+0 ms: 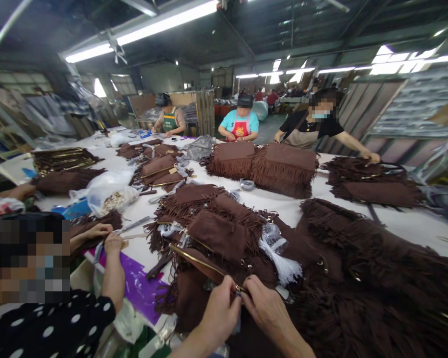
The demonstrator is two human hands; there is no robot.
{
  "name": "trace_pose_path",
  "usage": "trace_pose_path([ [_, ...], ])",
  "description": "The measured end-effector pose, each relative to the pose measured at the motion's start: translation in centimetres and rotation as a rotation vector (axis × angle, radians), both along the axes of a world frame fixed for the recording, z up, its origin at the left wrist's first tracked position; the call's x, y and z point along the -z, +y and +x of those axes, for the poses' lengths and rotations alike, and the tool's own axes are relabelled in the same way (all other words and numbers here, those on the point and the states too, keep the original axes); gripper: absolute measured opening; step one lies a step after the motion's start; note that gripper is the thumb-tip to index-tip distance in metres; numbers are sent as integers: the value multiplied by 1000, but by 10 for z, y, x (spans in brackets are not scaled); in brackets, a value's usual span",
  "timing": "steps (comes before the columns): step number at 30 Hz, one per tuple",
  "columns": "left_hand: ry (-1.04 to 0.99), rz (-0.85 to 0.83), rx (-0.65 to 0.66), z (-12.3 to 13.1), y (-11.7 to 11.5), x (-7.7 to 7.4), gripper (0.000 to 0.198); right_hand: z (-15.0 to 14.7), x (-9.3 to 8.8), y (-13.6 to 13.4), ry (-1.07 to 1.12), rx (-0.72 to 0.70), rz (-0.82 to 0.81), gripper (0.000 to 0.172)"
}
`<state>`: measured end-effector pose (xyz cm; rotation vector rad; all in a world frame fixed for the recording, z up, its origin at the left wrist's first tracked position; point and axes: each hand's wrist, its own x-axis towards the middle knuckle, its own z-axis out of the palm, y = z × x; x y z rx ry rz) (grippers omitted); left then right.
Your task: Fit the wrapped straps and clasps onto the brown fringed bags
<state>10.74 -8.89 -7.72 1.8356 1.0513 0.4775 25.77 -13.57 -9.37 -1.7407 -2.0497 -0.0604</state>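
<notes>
Close in front of me, a brown suede-like bag [205, 266] lies across other brown fringed pieces, its opening edged by a gold zipper [188, 256]. My left hand [220, 308] pinches the near end of that zipper between thumb and fingers. Right beside it, my right hand [267, 306] is also closed on the zipper end, the fingertips of both hands almost touching. What lies exactly between the fingertips is too small to make out. A white tassel of threads [283, 261] rests just beyond my right hand. Under and behind the bag are stacked fringed bags [216, 231].
Large heaps of brown fringed material [358, 248] fill the right side. Farther back stand stacks of fringed bags [283, 166]. A clear plastic bag of small parts [114, 199] and a purple sheet [138, 286] lie to the left. A co-worker in polka dots [52, 323] works close by; others stand across the table.
</notes>
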Motion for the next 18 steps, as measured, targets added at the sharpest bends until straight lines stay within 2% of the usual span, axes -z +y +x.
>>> trace_pose_path([
  [4,328,287,143,-14,10,-11,16,7,-4,-5,-47,-34,-6,12],
  [7,556,407,139,-38,32,-19,23,16,-2,-17,-85,-11,7,12],
  [12,786,403,7,-91,64,-23,20,24,16,-43,-60,-23,-26,13],
  [15,810,376,-54,-116,69,-20,18,21,26,-55,-29,13,-8,16],
  [18,782,376,-83,-129,67,-19,15,20,29,-60,-11,13,47,17],
])
